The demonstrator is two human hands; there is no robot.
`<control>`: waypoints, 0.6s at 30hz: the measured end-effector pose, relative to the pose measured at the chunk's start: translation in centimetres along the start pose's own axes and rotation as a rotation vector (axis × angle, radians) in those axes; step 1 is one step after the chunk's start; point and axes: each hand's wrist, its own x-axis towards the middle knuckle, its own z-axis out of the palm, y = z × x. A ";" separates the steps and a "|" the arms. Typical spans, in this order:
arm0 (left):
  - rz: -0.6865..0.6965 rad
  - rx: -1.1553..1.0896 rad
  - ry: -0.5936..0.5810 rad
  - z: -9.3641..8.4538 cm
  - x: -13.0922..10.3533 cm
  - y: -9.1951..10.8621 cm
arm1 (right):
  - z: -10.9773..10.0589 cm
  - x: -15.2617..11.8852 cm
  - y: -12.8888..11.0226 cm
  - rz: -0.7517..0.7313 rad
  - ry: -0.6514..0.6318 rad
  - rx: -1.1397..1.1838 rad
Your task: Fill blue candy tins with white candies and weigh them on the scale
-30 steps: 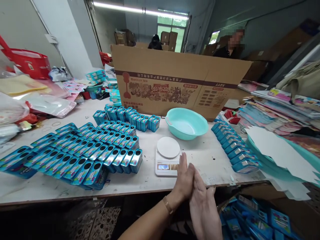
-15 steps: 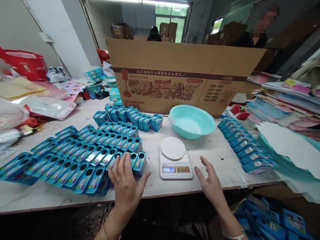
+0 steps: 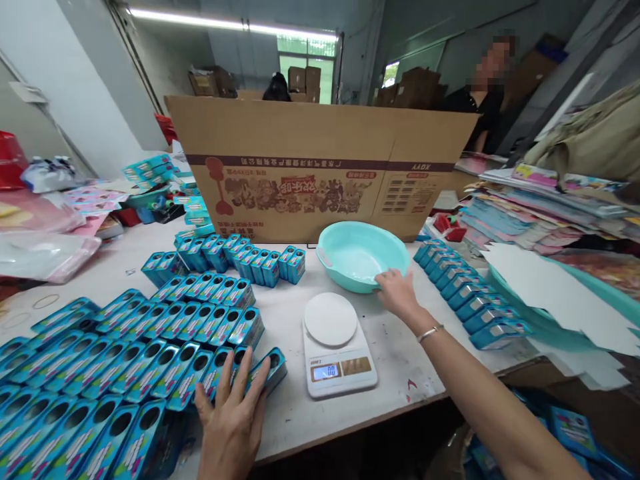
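Observation:
My left hand [image 3: 231, 410] lies palm down with its fingers spread over the near end of a row of blue boxes [image 3: 170, 373], each with a dark round hole on top. Its fingertips seem to touch the last boxes of that row. At the near rim of a turquoise plastic basin [image 3: 345, 270], my right hand [image 3: 399, 292] has its fingers hooked over the edge; the thumb is partly hidden. Between my hands stands a white kitchen scale [image 3: 333, 370] with a round plate [image 3: 331, 320], its display lit and reading zero.
A large brown carton sheet [image 3: 300, 180] stands upright behind the basin. More blue boxes [image 3: 465, 293] line up on the right, beside paper stacks [image 3: 520, 207]. Plastic bags [image 3: 45, 257] lie at left. A person [image 3: 475, 100] stands beyond the carton. Below right, a carton holds blue boxes [image 3: 575, 430].
My right hand has moved forward from beside the scale to take hold of the basin's rim. My left hand has come lower onto the boxes. The whole view has shifted.

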 end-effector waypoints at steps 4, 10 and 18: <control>0.027 -0.022 0.024 0.3 0.0 -0.3 | 1.6 -0.6 0.7 -0.128 0.034 -0.019; -0.010 -0.210 0.144 -0.2 -0.1 0.2 | 1.8 -4.3 2.8 -0.191 0.165 -0.038; -0.406 -1.370 -0.288 -4.9 11.6 6.5 | -5.1 -4.4 6.3 -0.337 0.353 -0.101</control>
